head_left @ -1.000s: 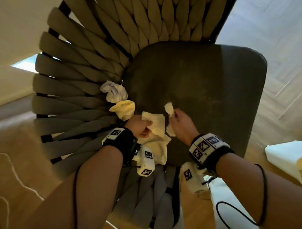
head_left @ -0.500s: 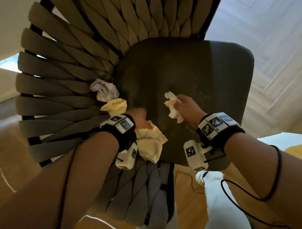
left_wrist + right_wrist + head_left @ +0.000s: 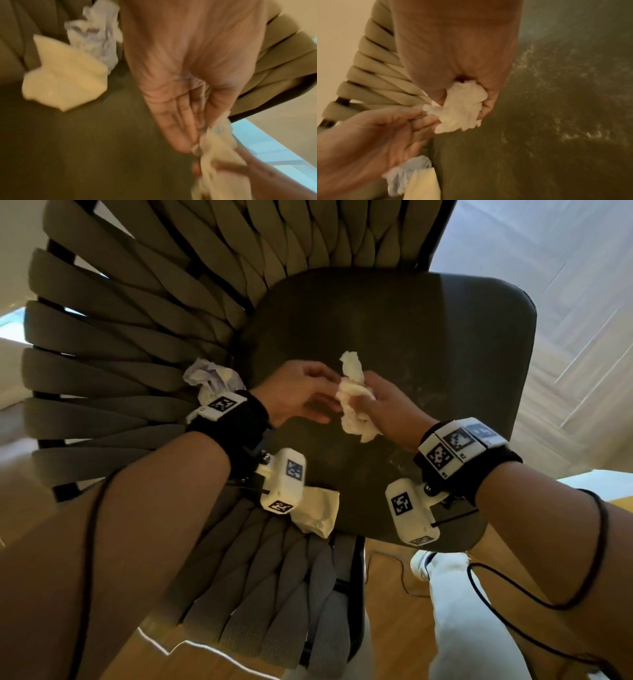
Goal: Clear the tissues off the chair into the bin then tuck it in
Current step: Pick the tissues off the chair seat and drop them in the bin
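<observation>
A dark chair seat (image 3: 428, 354) with a woven rope back fills the head view. My right hand (image 3: 368, 405) grips a crumpled white tissue (image 3: 352, 371) just above the seat. My left hand (image 3: 330, 395) reaches across with nearly straight fingers and pinches that tissue's edge (image 3: 428, 108) between thumb and fingertips (image 3: 188, 146). A yellowish tissue (image 3: 317, 511) lies loose at the seat's near-left edge, under my left wrist. A crumpled white-lilac tissue (image 3: 212, 378) sits against the left ropes, with another yellow tissue (image 3: 65, 83) beside it. No bin is clearly in view.
The woven rope armrest (image 3: 102, 371) wraps the seat's left and near sides. My white trouser leg and shoe (image 3: 455, 611) stand on the wooden floor below the seat's right corner. A white object's edge (image 3: 603, 482) shows at far right. A thin cable lies on the floor.
My left hand let go of the yellow tissue, which now lies at the seat's near edge, and moved right to the white tissue. My right hand lifted that tissue slightly towards the seat's middle.
</observation>
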A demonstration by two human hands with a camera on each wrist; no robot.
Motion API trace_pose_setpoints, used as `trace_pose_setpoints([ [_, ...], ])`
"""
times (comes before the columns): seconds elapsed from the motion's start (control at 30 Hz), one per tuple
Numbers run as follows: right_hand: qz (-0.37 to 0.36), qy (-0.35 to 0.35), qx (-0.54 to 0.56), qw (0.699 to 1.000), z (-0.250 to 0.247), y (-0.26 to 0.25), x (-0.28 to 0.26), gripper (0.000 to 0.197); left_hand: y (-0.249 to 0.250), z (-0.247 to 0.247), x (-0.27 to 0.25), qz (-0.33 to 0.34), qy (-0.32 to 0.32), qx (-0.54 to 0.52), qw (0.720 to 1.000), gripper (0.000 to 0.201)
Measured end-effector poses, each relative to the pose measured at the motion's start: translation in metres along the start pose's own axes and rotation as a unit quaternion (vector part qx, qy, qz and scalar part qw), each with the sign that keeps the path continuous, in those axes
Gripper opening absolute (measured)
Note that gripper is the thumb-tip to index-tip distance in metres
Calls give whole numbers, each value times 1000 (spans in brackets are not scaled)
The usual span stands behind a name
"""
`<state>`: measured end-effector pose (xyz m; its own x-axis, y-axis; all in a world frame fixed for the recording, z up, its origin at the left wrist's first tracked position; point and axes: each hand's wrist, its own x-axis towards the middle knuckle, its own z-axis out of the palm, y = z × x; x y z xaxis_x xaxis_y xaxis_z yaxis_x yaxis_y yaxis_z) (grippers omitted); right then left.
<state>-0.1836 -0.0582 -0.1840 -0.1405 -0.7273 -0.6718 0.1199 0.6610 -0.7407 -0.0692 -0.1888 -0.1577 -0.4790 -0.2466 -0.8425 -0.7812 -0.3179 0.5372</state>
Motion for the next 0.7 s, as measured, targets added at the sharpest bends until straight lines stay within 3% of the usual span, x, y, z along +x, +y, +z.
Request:
trace_pose_setpoints([
  [0.03,-10,-1,-57,998,0,0,0,26,-2,-11,-5,10,47,83,995,22],
  [0.07,-12,-11,-122,992,3,0,-1,31,-4,-24,-11,29,106,199,974,19],
  [0.13,-11,-57,-278,959,17,4,-5,36,-13,-51,-20,61,187,448,872,21],
  [0.2,-23,-120,-410,904,38,11,-10,38,-25,-67,-22,36,171,606,776,34],
  [0.27,-31,-152,-462,873,58,19,-13,42,-36,-71,-15,-14,99,668,738,48],
  [0.37,-30,-197,-508,838,83,31,-10,62,-47,-65,-1,-47,58,682,727,55],
  [0.47,-17,-227,-553,802,103,37,-9,59,-55,-58,5,-46,54,680,730,33],
  [0.57,-25,-190,-547,815,112,42,-8,28,-60,-57,2,-63,46,679,730,20],
  [0.63,-17,-181,-535,825,111,46,-6,24,-59,-55,-3,-60,48,668,740,20],
  [0.7,-9,-179,-518,836,106,45,-6,26,-49,-53,-11,-37,70,630,773,19],
])
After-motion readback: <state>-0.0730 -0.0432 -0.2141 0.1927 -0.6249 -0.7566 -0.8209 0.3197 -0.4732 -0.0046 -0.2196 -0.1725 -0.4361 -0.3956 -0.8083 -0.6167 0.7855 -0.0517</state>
